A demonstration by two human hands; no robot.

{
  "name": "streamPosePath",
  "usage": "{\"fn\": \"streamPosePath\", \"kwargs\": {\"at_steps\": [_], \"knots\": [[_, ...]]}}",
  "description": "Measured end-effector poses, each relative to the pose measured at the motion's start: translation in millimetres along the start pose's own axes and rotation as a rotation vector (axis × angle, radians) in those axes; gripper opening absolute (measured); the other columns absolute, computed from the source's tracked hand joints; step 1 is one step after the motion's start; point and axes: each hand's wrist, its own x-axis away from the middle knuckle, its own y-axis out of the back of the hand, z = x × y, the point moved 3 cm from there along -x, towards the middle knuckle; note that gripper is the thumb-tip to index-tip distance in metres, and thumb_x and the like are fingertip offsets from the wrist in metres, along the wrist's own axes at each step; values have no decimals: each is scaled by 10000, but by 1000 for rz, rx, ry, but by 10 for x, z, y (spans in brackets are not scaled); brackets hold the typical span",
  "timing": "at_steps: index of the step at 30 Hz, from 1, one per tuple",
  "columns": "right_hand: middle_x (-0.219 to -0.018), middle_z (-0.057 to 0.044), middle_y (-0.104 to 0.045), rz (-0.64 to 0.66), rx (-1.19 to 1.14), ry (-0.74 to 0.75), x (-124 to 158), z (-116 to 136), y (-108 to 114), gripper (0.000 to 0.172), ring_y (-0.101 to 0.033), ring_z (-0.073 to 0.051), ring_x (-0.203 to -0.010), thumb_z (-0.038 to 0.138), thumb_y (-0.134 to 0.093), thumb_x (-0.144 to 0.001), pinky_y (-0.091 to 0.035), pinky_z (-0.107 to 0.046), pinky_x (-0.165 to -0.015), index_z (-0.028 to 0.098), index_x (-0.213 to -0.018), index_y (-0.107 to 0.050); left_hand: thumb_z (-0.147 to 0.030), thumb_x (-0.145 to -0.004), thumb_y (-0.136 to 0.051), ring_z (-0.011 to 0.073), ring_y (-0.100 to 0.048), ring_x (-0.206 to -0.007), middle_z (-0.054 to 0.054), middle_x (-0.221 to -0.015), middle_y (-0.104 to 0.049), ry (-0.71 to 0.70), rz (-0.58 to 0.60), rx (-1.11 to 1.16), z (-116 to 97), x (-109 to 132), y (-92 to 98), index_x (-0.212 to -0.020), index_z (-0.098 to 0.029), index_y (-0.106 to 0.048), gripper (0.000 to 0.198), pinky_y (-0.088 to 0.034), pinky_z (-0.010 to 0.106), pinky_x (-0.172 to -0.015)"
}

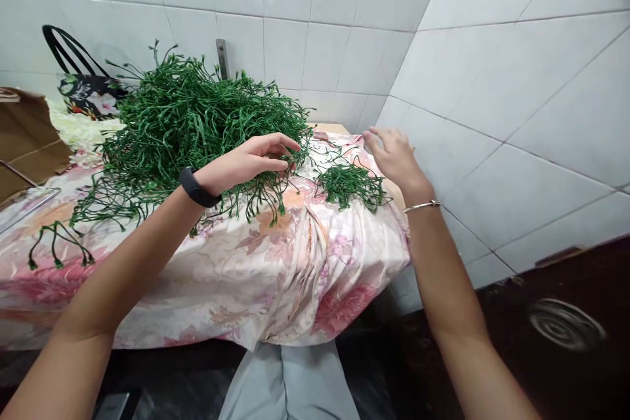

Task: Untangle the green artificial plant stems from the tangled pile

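Room above near cloth [236, 269]; large green pile [197, 118] blocks left, tiled wall [512, 111] right.

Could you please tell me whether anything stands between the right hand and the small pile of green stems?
Nothing visible does: only open space and floral cloth lie between the right hand and the small pile of green stems. The large pile is on the other side.

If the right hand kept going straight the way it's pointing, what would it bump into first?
Probably the white tiled wall. The right hand points up toward it, and I see nothing in between, though one picture can't show how far away the wall is.
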Motion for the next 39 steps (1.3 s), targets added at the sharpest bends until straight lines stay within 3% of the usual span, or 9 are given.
{"fn": "streamPosePath", "kwargs": {"at_steps": [3,8,11,16,19,25,31,35,39], "knots": [[-1109,-147,-594,-116,-155,108,-56,304,92,456,-522,-254,-1083,500,-424,-856,-394,-434,-922,135,-1033,-631,-149,-753,-580,125,-557,-839,49,-957,-578,-26,-37,46,54,-36,-19,-1223,-179,-449,488,-452,276,-768],[-816,-49,-646,279,-685,246,-53,910,-79,352,-618,-119,-748,442,-482,-848,-497,-282,-733,133,-904,-641,-158,-769,-588,118,-564,-865,37,-929,-592,-110,-99,67,143,18,-72,-1352,-189,-269,666,-438,256,-786],[-819,-30,-623,386,-860,242,43,1069,-255,300,-602,-93,-713,408,-557,-808,-502,-243,-676,132,-901,-631,-172,-771,-593,129,-583,-896,35,-922,-606,-145,-112,39,168,65,-69,-1379,-193,-203,723,-445,272,-837],[-754,-10,-620,434,-1066,180,216,1073,-454,206,-600,-83,-661,303,-654,-746,-507,-241,-652,134,-863,-651,-216,-767,-612,153,-608,-902,37,-891,-630,-205,-146,-31,186,97,-9,-1372,-206,-228,717,-456,307,-862],[-696,3,-611,359,-1116,123,231,1006,-480,152,-593,-82,-627,284,-659,-743,-506,-254,-647,141,-795,-653,-263,-723,-667,159,-601,-928,38,-928,-629,-190,-155,-51,204,95,19,-1352,-213,-274,744,-467,297,-835],[-740,10,-628,268,-1221,-11,221,881,-454,149,-616,-94,-681,310,-656,-748,-526,-264,-687,183,-818,-625,-335,-717,-670,159,-585,-943,57,-1010,-634,-176,-157,-180,222,87,21,-1032,-168,-606,362,-455,284,-834],[-714,14,-603,295,-1228,-51,233,893,-431,221,-600,-89,-668,394,-591,-792,-516,-254,-667,197,-891,-601,-284,-741,-641,98,-559,-723,13,-779,-610,-66,-249,45,232,97,-38,-795,-138,-629,156,-453,231,-677],[-724,7,-600,289,-1208,-93,228,877,-454,260,-591,-80,-639,435,-551,-810,-496,-241,-633,185,-856,-607,-257,-715,-665,89,-570,-704,-3,-744,-607,-45,-346,142,246,105,-69,-784,-147,-619,137,-459,218,-672],[-741,9,-605,461,-1168,-76,266,917,-490,210,-580,-73,-653,345,-684,-711,-477,-229,-641,161,-800,-634,-252,-682,-698,100,-597,-743,2,-767,-629,-37,-392,206,283,101,-80,-782,-144,-620,166,-478,225,-714]]}}
